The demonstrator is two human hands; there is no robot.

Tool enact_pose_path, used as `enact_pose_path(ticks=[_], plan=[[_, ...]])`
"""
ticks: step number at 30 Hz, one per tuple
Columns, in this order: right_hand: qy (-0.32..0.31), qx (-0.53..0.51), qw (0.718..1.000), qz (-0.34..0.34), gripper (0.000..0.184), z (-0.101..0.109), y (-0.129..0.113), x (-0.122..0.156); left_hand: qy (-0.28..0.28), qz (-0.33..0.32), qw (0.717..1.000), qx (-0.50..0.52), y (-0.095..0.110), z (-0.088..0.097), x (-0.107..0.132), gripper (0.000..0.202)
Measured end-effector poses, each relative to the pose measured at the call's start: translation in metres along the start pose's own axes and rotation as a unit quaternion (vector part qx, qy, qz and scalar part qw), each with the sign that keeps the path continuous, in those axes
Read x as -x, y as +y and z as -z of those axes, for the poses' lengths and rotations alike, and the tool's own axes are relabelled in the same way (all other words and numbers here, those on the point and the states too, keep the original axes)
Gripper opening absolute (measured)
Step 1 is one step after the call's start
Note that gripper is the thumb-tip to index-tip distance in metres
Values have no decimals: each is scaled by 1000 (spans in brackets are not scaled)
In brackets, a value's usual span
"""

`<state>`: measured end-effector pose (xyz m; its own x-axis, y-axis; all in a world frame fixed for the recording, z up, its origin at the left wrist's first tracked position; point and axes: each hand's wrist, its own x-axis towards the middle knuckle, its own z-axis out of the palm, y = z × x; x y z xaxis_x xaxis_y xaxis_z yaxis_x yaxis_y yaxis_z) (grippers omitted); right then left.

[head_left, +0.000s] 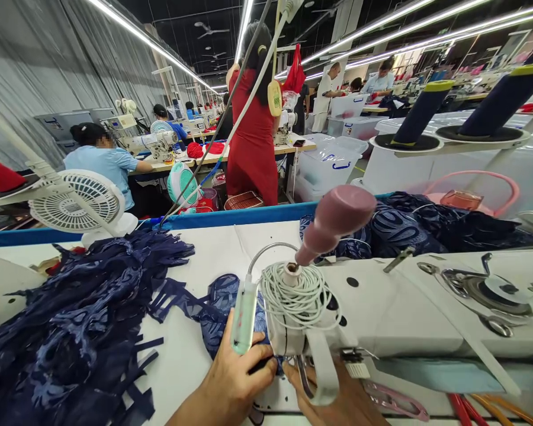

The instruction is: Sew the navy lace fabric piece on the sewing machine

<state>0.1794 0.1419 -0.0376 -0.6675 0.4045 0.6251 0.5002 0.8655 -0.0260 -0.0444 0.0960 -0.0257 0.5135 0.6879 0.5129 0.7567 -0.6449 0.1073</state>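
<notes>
Pressing down with my left hand [235, 378], fingers curled flat on the navy fabric [217, 313] at the sewing machine [382, 307] needle, I keep my right hand [337, 402] beneath the machine head; its grip I cannot tell. More cut fabric [71, 319] is heaped on the tabletop [213, 248] to the left.

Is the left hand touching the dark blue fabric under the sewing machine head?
Touching. The head view shows the left hand pressing its fingers onto the dark blue fabric.
</notes>
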Motion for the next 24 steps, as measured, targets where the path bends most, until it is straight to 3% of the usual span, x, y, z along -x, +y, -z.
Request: enact_pose_path(ticks=[5,10,15,21,24], plan=[[-4,73,997,17,37,4,-2,1,35,8,998,-47,-3,0,-7,25],[7,55,998,7,31,2,-4,-2,102,-7,992,-68,8,-8,-9,27],[-1,69,998,2,17,-7,2,7,51,63,996,-20,11,-9,-6,26],[-42,70,996,21,47,-13,6,12,24,94,995,34,5,-4,-5,24],[-61,55,996,-18,39,-24,6,13,15,104,993,45,4,-2,-5,26]])
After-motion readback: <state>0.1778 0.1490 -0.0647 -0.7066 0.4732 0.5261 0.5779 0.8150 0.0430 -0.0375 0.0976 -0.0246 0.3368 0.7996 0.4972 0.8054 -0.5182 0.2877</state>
